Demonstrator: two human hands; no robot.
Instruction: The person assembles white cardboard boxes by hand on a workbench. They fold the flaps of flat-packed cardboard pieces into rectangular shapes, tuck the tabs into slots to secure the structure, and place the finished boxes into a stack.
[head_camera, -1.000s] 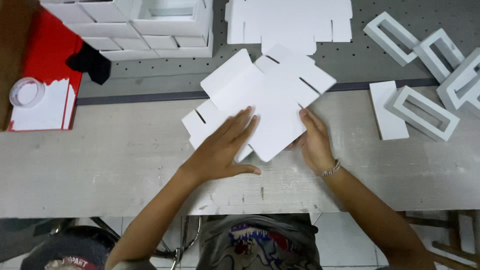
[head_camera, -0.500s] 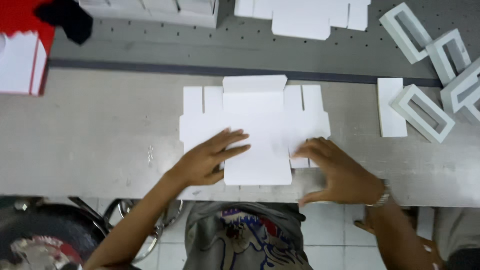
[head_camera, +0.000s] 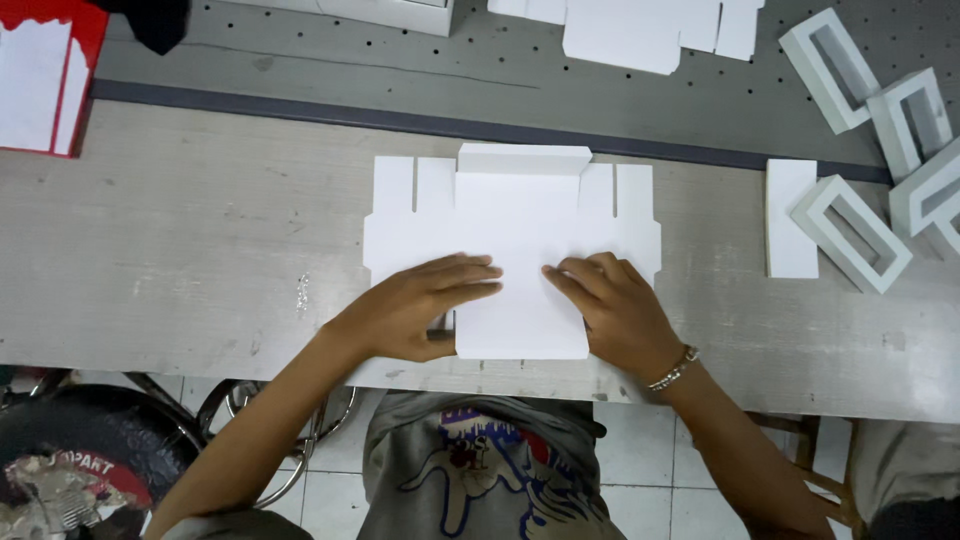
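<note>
The flat white die-cut cardboard box blank (head_camera: 510, 250) now lies square to the near edge of the pale wooden workbench (head_camera: 180, 260), where half a second ago we were still turning it. Our left hand (head_camera: 415, 310) and right hand (head_camera: 615, 310) have come together on its middle panel, fingers extended and pressed flat, pinching nothing. Finished white window-frame boxes (head_camera: 850, 230) cluster at the bench's far right corner, a red-and-white package (head_camera: 45, 80) at its far left.

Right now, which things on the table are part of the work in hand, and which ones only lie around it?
In hand:
- flat white cardboard cutout
- left hand pressing on it
- right hand pressing on it

Lying about:
- white window frames at the right
- white strip beside them
- more white cutouts at the far edge
- red tray, far left
</note>
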